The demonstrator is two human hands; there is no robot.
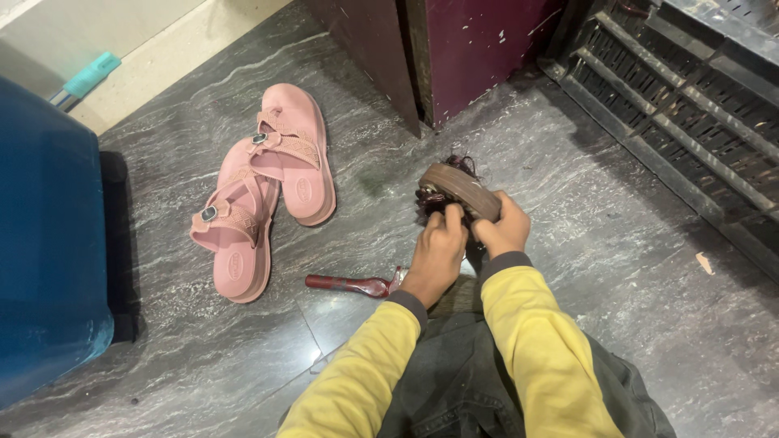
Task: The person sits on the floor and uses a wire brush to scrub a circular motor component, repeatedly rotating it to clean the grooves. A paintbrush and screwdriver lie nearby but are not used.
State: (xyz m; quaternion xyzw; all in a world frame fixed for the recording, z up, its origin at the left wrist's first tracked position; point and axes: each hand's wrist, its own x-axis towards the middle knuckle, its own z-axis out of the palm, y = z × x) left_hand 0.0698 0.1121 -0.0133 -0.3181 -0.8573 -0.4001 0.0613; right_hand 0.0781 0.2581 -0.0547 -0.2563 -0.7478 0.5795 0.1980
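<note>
Both hands grip brown sandal (459, 191), sole up, held above grey stone floor (617, 243): left hand (439, 247) & right hand (505, 229) clenched on its near edge. Red-handled tool (350, 284) on floor just left of wrist. Pink sandal pair (264, 186) lying further left. Black slatted crates (698, 105) at right, contents not visible.
</note>
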